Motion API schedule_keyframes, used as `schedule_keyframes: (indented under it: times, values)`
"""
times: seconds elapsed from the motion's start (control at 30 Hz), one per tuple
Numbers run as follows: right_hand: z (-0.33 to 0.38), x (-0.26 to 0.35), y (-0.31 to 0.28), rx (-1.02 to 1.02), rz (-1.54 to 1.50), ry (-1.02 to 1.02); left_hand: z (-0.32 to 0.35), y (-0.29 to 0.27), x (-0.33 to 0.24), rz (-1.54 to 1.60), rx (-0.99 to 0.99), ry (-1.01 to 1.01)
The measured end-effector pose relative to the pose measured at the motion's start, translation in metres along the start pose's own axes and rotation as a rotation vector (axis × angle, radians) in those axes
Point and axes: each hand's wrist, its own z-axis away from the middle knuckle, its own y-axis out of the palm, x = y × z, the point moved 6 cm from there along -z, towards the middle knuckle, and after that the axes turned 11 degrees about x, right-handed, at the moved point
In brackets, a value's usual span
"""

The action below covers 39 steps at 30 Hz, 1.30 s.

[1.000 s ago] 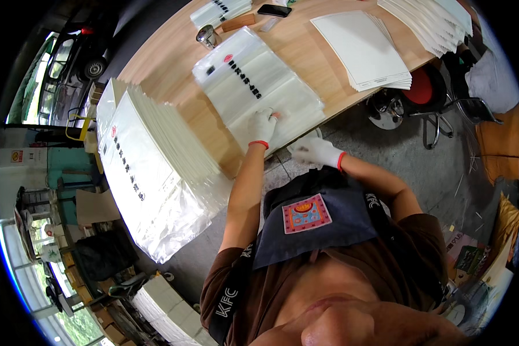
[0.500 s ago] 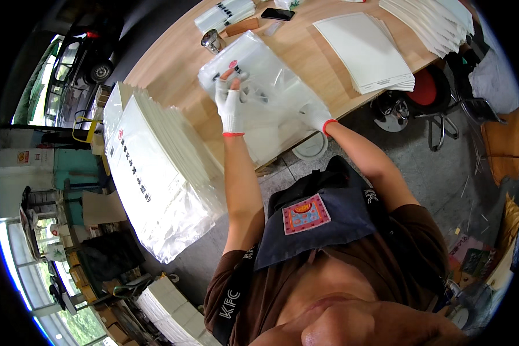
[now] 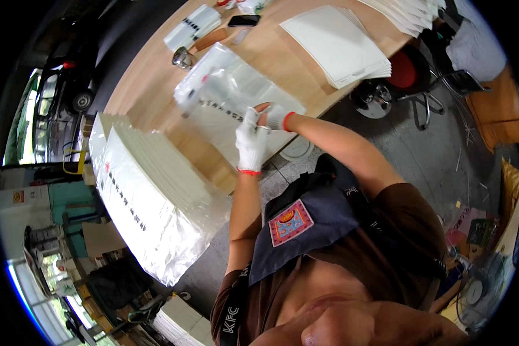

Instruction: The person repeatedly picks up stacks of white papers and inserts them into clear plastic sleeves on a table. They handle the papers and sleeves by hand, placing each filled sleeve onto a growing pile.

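A clear plastic bag (image 3: 222, 95) with dark printing lies over a pile of similar bags at the table's near left edge. My left hand (image 3: 251, 140), in a white glove with bare thumb and index tips, is closed on the bag's near edge. Right beside it, my right hand (image 3: 278, 117), also gloved with a red cuff, is closed at the same edge. Its fingers are partly covered by the left hand. The printed layer is blurred and looks raised from the pile.
To the left stands a tall stack of plastic-wrapped paper (image 3: 150, 190). On the wooden table (image 3: 138, 95) are a metal cup (image 3: 183, 58), a wooden block (image 3: 209, 40), a phone (image 3: 244, 21), rolled bags (image 3: 192, 27) and white sheets (image 3: 334, 43). A stool (image 3: 406, 72) stands at right.
My left hand has come off the top of the bags and back toward me, meeting my right hand, which has shifted left. A printed bag layer has moved nearer to me.
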Motion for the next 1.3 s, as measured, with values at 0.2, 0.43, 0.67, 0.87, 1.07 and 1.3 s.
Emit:
schedule_keyframes:
  times: [0.2, 0.43, 0.67, 0.87, 1.07, 1.3]
  values:
    - [0.163, -0.081, -0.089, -0.693, 0.714, 0.214, -0.009, 0.01, 0.064, 0.302, -0.064, -0.009]
    - [0.185, -0.164, -0.122, -0.46, 0.881, 0.164, -0.06, 0.064, 0.063, 0.289, 0.2, -0.024]
    - [0.205, -0.052, -0.118, -0.371, 0.921, -0.082, -0.085, 0.132, 0.069, 0.578, 0.504, -0.271]
    - [0.232, -0.002, -0.059, -0.666, 0.54, -0.082, -0.052, 0.116, 0.083, 0.613, 0.323, -0.308]
    - [0.2, -0.12, -0.018, -0.41, -1.569, -0.297, -0.03, 0.083, 0.047, -0.319, 0.485, -0.348]
    - [0.189, -0.084, -0.01, -0.708, -0.484, 0.234, 0.017, 0.137, 0.035, -0.317, 0.399, 0.027]
